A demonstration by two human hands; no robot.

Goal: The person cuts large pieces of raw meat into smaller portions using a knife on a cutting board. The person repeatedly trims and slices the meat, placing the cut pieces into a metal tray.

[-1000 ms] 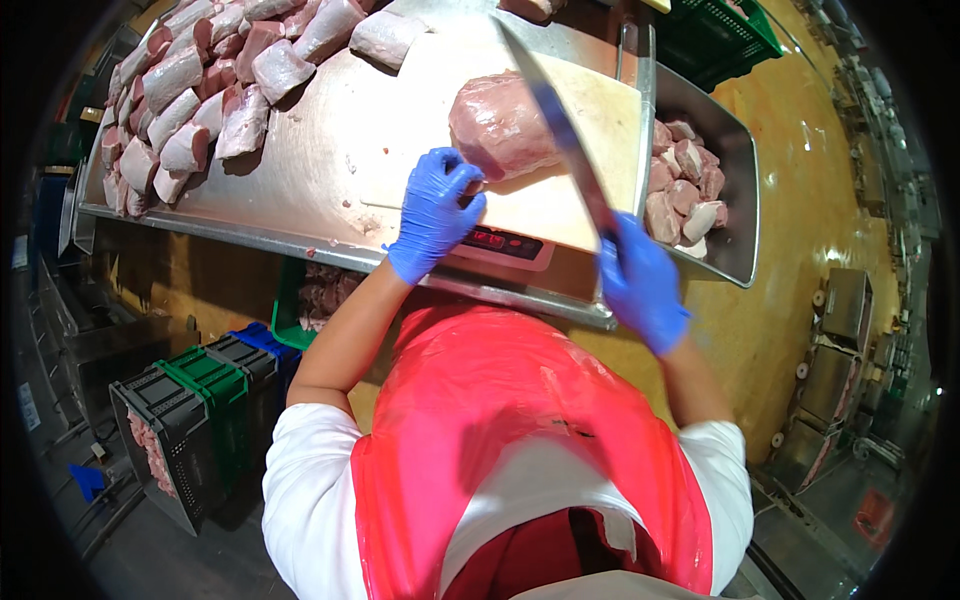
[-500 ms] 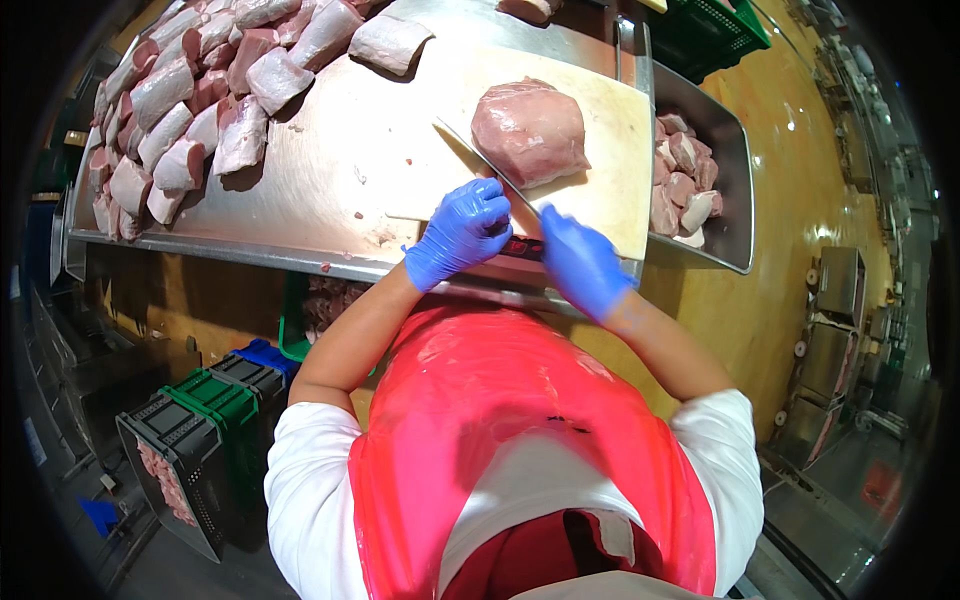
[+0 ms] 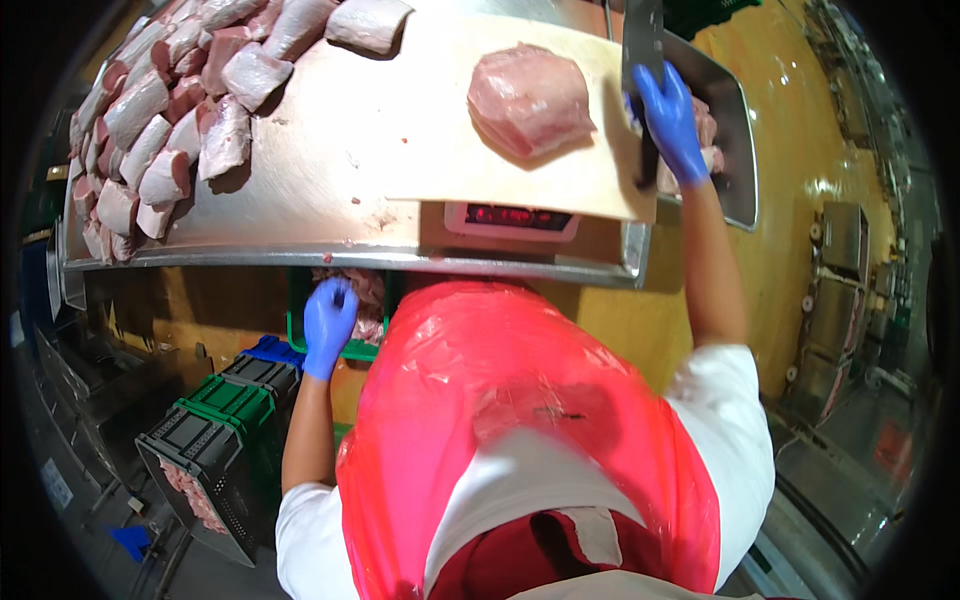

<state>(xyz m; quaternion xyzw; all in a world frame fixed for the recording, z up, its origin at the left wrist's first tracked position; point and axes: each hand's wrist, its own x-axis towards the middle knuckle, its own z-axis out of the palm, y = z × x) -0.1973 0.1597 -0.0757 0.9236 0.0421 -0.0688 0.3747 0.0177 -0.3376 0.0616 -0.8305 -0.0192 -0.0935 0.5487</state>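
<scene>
A large pink piece of raw meat (image 3: 530,100) rests on a cream cutting board (image 3: 560,190), with a scale display (image 3: 510,218) just below the board. My gloved right hand (image 3: 670,120) is closed on a long knife (image 3: 643,30), held upright at the board's right edge, beside the steel bin. My gloved left hand (image 3: 330,315) is low, off the table's near edge, over a green crate (image 3: 298,325) of meat scraps; its fingers are curled, and what they hold, if anything, is hidden.
Many meat pieces (image 3: 140,105) pile on the left of the steel table (image 3: 280,200). A steel bin (image 3: 740,165) of cut pieces adjoins its right, with a green crate (image 3: 710,12) behind. Stacked crates (image 3: 220,410) stand lower left; steel carts (image 3: 840,260) stand at the right.
My left hand has dropped from the board to over the lower crate. My right hand has swung up and right with the knife, away from the meat.
</scene>
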